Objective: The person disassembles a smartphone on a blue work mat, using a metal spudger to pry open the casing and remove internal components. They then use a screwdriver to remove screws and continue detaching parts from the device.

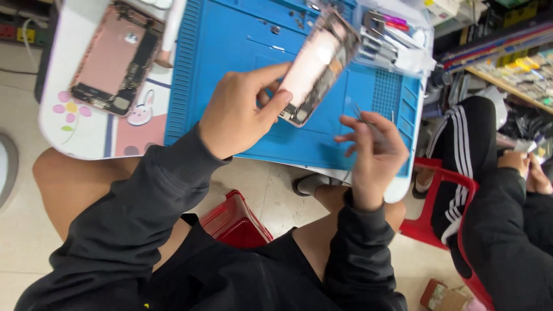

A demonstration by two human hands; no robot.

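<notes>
Left hand (pixel 239 115) is closed on the bottom end of an opened phone (pixel 315 66), with the thumb on one side and the fingers on the other. It holds the phone up, tilted, over the blue mat (pixel 230 52). The phone's inside faces up, pale pink in the middle with dark parts along the edges.

The right hand (pixel 371 147) is just to the right of it, a little lower. Its fingers are pinched together on thin metal tweezers (pixel 368 121). The tweezer tips point up toward the phone but are apart from it.

Both hands are above the blue mat, which lies on a small white desk (pixel 75 135). A second opened phone (pixel 115 57), pink inside, lies flat on the left part of the desk, beside the mat. A clear tray of tools (pixel 391 40) sits at the far right corner of the mat.

A red stool (pixel 236 222) shows between the person's knees. Another person in black clothes with white stripes (pixel 461 144) sits on a red chair to the right.
</notes>
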